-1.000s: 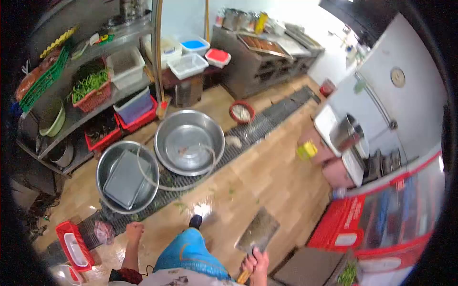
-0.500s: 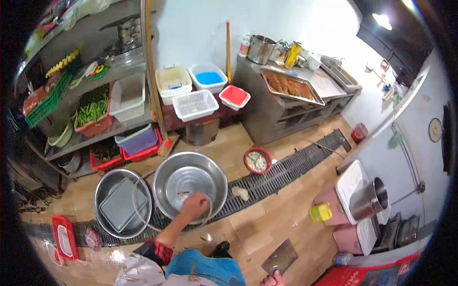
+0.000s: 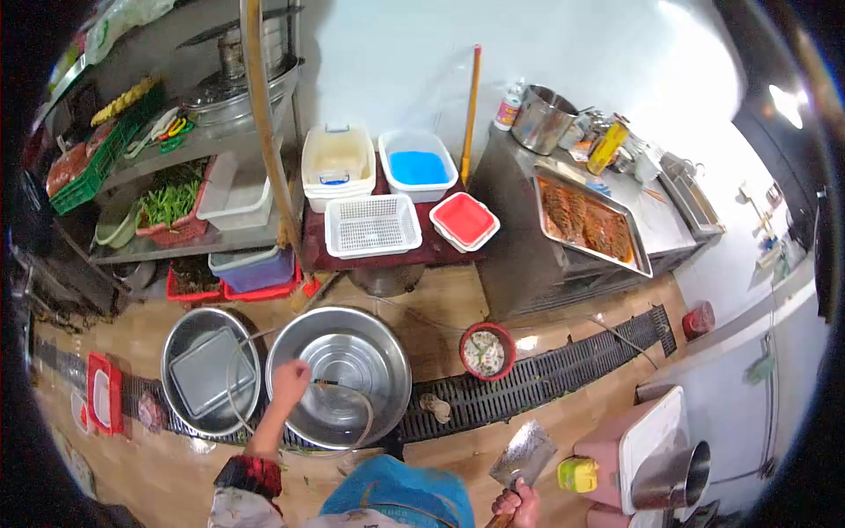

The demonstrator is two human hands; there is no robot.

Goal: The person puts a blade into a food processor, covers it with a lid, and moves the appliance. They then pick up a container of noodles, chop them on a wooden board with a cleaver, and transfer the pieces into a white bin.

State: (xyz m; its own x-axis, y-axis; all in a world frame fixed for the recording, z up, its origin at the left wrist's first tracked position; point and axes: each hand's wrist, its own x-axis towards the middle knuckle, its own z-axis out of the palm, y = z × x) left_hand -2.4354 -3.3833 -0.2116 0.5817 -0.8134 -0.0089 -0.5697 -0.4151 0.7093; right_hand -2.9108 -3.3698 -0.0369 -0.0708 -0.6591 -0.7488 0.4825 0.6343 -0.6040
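Observation:
My left hand [image 3: 290, 380] reaches over the left part of a large steel basin [image 3: 400, 387], fingers closed on the end of a thin pale hose [image 3: 368, 409]. The hose curves across the basin and loops over toward a second steel basin [image 3: 169, 387], in which a grey rectangular tub [image 3: 209, 374] lies tilted. My right hand [image 3: 519, 505] is low at the front, wrapped round the handle of a cleaver [image 3: 525, 453]. Its broad wet blade points up and away from me, above the floor.
A red bowl [image 3: 512, 356] of pale food stands behind the drain grate [image 3: 546, 380]; a pale lump [image 3: 436, 407] lies on the grate. Right are a yellow container [image 3: 577, 473] and a steel pot [image 3: 673, 480]. A shelf [image 3: 198, 246] and a counter [image 3: 510, 229] line the back.
My left hand has moved left across the basin with the hose end. My right hand has raised the cleaver, coming further into view. The camera view has shifted.

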